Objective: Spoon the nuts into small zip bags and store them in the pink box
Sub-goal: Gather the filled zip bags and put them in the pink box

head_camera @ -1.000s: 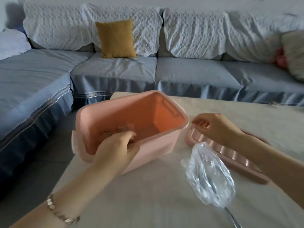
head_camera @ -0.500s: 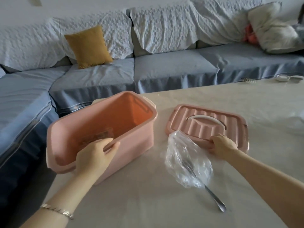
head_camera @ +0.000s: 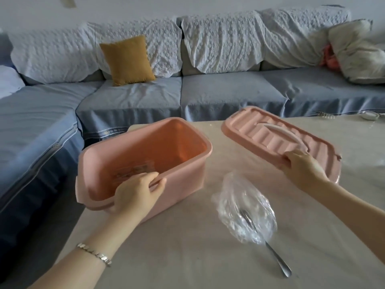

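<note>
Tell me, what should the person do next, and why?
Probably carry the lid leftward onto the box: the right hand grips it tilted, the left hand steadies the open box, and a bag seems to lie inside.

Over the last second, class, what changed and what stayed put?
The right hand gripped the lid by its near edge and lifted it off the table, tilted. The left hand came out of the pink box and now grips its near rim. The box, clear bag and spoon stayed put.

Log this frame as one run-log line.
left hand grips pink box rim | right hand grips lid, off box | zip bag inside box | clear bag covers spoon head, on table
</note>
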Demonstrator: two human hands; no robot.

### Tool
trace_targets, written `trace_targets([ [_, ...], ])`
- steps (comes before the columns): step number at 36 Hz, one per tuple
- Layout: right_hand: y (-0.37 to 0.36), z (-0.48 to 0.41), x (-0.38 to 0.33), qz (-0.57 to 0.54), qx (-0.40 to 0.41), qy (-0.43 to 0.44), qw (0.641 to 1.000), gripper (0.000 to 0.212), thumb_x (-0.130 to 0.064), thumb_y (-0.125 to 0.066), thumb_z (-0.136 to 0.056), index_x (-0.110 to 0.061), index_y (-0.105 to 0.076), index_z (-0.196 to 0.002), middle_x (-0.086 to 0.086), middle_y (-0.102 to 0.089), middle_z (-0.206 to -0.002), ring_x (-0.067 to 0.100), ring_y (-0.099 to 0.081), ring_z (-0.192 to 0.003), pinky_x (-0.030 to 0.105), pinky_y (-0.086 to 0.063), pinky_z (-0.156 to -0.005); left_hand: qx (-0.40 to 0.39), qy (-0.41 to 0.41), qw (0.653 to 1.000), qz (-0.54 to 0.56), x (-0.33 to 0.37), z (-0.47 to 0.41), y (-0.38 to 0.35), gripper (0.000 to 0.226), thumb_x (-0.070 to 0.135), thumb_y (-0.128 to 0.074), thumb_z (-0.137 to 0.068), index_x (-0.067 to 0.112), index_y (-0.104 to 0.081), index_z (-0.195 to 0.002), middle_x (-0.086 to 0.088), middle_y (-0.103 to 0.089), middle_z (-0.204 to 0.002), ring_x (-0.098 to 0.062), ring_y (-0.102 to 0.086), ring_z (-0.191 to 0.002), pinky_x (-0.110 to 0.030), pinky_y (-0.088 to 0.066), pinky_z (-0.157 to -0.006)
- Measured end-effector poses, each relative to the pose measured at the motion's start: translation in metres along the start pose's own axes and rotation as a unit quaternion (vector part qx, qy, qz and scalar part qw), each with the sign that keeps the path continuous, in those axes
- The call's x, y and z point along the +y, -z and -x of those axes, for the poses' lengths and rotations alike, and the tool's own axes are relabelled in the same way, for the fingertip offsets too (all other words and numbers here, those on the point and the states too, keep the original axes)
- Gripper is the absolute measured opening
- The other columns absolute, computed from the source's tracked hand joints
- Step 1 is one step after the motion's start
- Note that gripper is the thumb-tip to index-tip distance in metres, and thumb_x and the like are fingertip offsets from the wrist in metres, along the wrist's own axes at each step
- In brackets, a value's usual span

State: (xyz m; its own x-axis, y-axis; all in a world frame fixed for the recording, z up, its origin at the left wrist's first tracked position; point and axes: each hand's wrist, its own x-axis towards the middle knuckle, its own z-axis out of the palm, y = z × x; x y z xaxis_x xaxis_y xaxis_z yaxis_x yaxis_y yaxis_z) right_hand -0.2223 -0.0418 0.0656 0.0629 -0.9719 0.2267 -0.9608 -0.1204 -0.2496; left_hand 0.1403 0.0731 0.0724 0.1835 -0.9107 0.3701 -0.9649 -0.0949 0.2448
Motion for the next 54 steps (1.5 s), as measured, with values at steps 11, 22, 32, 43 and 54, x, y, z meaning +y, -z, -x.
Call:
trace_targets([
  [11,0.042,-0.002,-0.139,-0.089,0.028,0.234,0.968,0.026,-0.021,-0.069,-0.080,-0.007,-0.064,-0.102,0.006,-0.060,-0.100,0.024,-0.052,-0.099,0.023,-0.030,-0.077,0.089,0.031,0.971,0.218,-0.018,0.002,0.037,0.044,0.027,-0.056,-0.090,0.009,-0.050,-0.129,0.006,-0.052,-0.113,-0.011,-0.057,-0.100,-0.023,-0.041,-0.088],
  [22,-0.002,0.001,-0.218,-0.051,-0.099,0.381,0.918,0.028,-0.029,-0.060,-0.087,-0.016,-0.061,-0.111,-0.003,-0.055,-0.109,0.015,-0.048,-0.105,0.018,-0.032,-0.078,0.014,0.225,0.955,0.192,-0.085,0.000,0.068,0.066,0.023,-0.053,-0.091,0.007,-0.020,-0.146,-0.010,-0.022,-0.152,-0.023,-0.021,-0.140,-0.035,-0.019,-0.114],
  [32,-0.014,-0.016,-0.201,-0.125,-0.064,0.320,0.937,0.031,-0.023,-0.063,-0.086,-0.016,-0.064,-0.116,0.004,-0.058,-0.120,0.027,-0.049,-0.117,0.036,-0.030,-0.102,-0.086,0.278,0.929,0.228,-0.091,0.006,0.045,0.055,0.016,-0.045,-0.089,0.005,-0.029,-0.141,-0.013,-0.033,-0.145,-0.027,-0.041,-0.125,-0.031,-0.036,-0.097],
  [43,-0.046,-0.067,-0.201,-0.176,-0.107,0.018,0.978,0.038,-0.017,-0.034,-0.097,-0.018,-0.052,-0.131,0.015,-0.056,-0.128,0.035,-0.051,-0.112,0.037,-0.040,-0.095,-0.064,0.269,0.946,0.167,-0.093,-0.005,0.041,0.027,0.010,-0.040,-0.090,-0.001,-0.043,-0.115,-0.016,-0.045,-0.119,-0.027,-0.046,-0.093,-0.032,-0.036,-0.079],
  [54,-0.046,-0.079,-0.208,-0.186,-0.118,-0.007,0.976,0.039,-0.012,-0.037,-0.093,-0.021,-0.057,-0.125,0.014,-0.060,-0.120,0.035,-0.054,-0.106,0.034,-0.042,-0.087,-0.028,0.287,0.935,0.204,-0.094,-0.004,0.044,0.037,0.019,-0.054,-0.087,0.010,-0.050,-0.123,-0.005,-0.051,-0.116,-0.018,-0.047,-0.089,-0.031,-0.040,-0.079],
])
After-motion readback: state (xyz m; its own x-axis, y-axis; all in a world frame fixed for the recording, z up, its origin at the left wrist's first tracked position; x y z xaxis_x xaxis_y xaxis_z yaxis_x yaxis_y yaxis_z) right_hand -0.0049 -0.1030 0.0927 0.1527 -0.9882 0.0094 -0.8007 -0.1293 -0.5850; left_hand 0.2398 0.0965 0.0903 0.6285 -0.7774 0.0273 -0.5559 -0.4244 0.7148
